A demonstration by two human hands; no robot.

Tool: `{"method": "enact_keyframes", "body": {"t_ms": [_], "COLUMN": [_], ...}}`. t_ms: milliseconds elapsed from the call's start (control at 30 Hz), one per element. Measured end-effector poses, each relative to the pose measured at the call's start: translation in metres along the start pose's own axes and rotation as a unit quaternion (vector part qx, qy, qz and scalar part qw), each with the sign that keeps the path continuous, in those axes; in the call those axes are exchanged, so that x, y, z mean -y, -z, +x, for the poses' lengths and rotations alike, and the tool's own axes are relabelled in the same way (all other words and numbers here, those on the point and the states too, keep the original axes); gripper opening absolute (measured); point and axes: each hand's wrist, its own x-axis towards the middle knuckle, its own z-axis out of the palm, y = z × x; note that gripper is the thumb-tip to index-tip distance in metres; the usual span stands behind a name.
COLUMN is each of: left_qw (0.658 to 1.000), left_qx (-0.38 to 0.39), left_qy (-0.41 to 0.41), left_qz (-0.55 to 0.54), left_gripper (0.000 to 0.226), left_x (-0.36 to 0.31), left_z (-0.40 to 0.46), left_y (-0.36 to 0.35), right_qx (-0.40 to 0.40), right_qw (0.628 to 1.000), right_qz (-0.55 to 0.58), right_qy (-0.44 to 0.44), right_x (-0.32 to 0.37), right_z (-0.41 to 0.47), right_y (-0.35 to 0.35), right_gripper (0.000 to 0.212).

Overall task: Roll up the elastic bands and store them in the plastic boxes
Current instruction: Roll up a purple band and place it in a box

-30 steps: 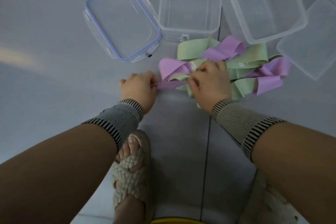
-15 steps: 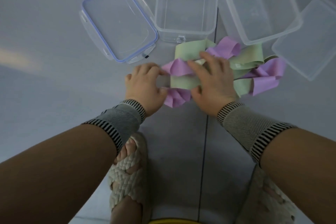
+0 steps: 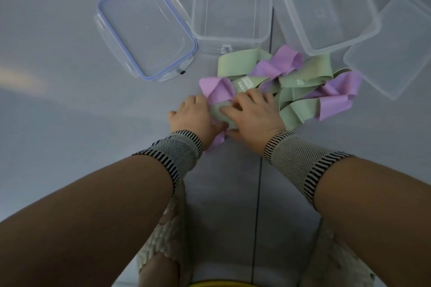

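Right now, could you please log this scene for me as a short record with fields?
surface: grey floor
left hand: grips the near end of the bands
right hand: fingers curled on a green band
band pile: green and purple, loose, unrolled
boxes: two clear plastic boxes, open, no bands inside
lids: blue-rimmed lid left, clear lid right

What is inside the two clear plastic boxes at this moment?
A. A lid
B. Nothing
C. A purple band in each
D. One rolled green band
B: both clear boxes show only their bare bottoms, while the green and purple bands lie piled on the floor in front of them, with both hands working on the near end.
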Motion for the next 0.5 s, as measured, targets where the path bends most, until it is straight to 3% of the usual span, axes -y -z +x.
{"method": "enact_keyframes", "body": {"t_ms": [67, 133, 233, 367, 433, 500], "left_qw": [0.998, 0.997, 0.999, 0.991, 0.976, 0.964], "left_qx": [0.017, 0.022, 0.011, -0.056, -0.069, -0.027], "left_qy": [-0.018, -0.033, -0.001, 0.061, 0.031, -0.017], "left_qz": [0.05, 0.065, 0.044, -0.107, -0.203, -0.264], "left_gripper": [0.058, 0.034, 0.022, 0.008, 0.012, 0.025], "left_x": [0.001, 0.004, 0.015, 0.029, 0.016, -0.007], "left_z": [-0.002, -0.003, 0.001, 0.005, 0.001, -0.004], "left_y": [-0.001, 0.001, 0.01, 0.026, 0.027, 0.024], "right_qx": [0.003, -0.002, -0.029, -0.122, -0.103, -0.078], "right_qw": [1.0, 0.999, 0.983, 0.881, 0.868, 0.876], "right_qz": [-0.019, -0.018, 0.031, 0.233, 0.28, 0.29], "right_qy": [-0.002, -0.032, -0.181, -0.394, -0.397, -0.377], "right_x": [-0.002, -0.005, -0.021, -0.051, -0.05, -0.041], "right_z": [0.003, 0.004, 0.005, 0.002, -0.001, -0.002], "right_y": [-0.004, -0.002, 0.006, 0.018, 0.022, 0.025], "right_gripper": [0.017, 0.011, 0.015, 0.024, 0.022, 0.022]}}
